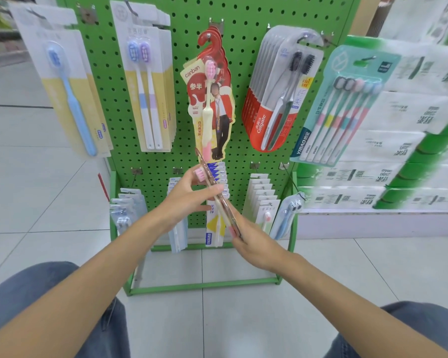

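We note one carded toothbrush pack point(208, 174) held in both hands in front of the green pegboard rack point(186, 34). The pack is seen nearly edge-on and tilted, its upper end to the left and its lower end to the right. A pink brush head shows at the upper end.

The left hand point(185, 200) pinches the upper part of the pack between thumb and fingers. The right hand point(256, 246) grips the lower end, with the fingers curled round the card. The hands are apart, one at each end of the pack.

The pack sits just below the canban toothbrush pack point(212, 99), which hangs on the middle hook. We cannot tell whether the two touch.

On the same row we find a stack of Colgate twin packs point(274, 99) to the right and a two-brush pack point(145, 81) to the left. Smaller packs hang on the lower row behind the hands. Stacked tissue packs point(398, 140) stand right of the rack.
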`<state>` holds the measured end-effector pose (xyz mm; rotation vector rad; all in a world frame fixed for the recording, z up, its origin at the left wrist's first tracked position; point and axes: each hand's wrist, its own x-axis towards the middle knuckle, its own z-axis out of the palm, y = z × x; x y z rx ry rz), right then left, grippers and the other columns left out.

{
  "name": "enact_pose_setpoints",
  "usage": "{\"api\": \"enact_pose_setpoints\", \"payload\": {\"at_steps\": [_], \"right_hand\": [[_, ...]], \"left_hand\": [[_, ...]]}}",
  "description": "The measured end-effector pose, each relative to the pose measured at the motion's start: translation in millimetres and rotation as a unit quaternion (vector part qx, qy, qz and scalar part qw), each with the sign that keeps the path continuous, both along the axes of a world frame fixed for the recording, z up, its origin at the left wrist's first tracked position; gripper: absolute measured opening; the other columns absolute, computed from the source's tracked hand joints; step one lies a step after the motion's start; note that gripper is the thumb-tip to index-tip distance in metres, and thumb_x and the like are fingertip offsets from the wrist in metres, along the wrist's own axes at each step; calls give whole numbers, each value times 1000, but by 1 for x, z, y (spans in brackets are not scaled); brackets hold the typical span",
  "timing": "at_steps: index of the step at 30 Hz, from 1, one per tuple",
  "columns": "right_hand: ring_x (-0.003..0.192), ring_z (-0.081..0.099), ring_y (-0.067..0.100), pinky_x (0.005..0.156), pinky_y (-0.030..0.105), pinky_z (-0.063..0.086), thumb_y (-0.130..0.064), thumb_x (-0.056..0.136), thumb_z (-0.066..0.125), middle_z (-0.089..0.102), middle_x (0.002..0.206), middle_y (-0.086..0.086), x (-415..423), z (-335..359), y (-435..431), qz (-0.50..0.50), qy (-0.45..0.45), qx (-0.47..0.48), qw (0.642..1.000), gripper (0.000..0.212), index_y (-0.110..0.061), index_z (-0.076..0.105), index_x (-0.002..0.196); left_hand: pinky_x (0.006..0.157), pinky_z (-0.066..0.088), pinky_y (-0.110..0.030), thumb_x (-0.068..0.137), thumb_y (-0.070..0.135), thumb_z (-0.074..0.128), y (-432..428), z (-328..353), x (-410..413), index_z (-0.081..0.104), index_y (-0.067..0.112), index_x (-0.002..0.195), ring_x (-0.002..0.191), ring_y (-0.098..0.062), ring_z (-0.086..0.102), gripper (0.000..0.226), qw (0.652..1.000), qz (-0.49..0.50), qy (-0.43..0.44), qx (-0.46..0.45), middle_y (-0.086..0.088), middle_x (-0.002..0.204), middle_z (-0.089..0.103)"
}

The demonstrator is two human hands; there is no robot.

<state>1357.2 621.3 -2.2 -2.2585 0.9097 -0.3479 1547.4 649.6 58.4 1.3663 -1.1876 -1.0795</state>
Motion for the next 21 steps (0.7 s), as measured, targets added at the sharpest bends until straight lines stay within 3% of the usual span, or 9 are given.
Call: {"api": "enact_pose_setpoints", "payload": {"at_steps": [4,7,10,14,18,21], "right_hand": [[99,46,-9,88,20,40,-8,89,61,41,135,-11,1,-1,1,-6,-45,63,997,99,-48,-4,152],[120,48,4,94,22,48,-22,78,81,39,146,-11,1,-1,1,-11,-68,100,993,118,-49,-8,151],[107,55,4,88,24,53,-15,79,80,49,127,-16,-1,0,-2,-32,-68,102,992,119,-50,-9,150],[88,66,18,77,37,59,-11,80,78,60,101,3,-1,-1,-8,-94,-74,84,989,102,-46,10,147],[93,67,21,80,45,57,-15,80,78,67,102,4,-1,-6,-12,-126,-82,102,983,50,-21,47,118],[92,67,22,80,46,57,-13,80,77,70,101,4,0,-8,-13,-126,-91,117,981,32,-20,60,106]], "left_hand": [[79,60,-36,90,5,63,1,4,5,50,23,133,102,-21,69,48,999,-39,28,6,-5,112,68],[69,58,-27,92,1,55,2,6,6,46,26,140,91,-14,71,55,999,-35,17,2,-2,103,72],[69,57,-28,95,2,53,-1,6,9,45,31,143,90,-13,72,57,1000,-24,3,-2,4,96,75],[69,59,-27,98,3,52,-1,4,9,46,36,139,90,-11,73,53,1000,-19,1,-13,5,96,76],[75,59,-29,99,5,53,-2,-1,9,50,30,136,94,-11,72,45,1000,6,5,-27,8,100,75],[81,59,-35,99,7,54,-3,-4,9,57,24,129,98,-15,72,34,999,15,-16,-30,5,101,76]]}}
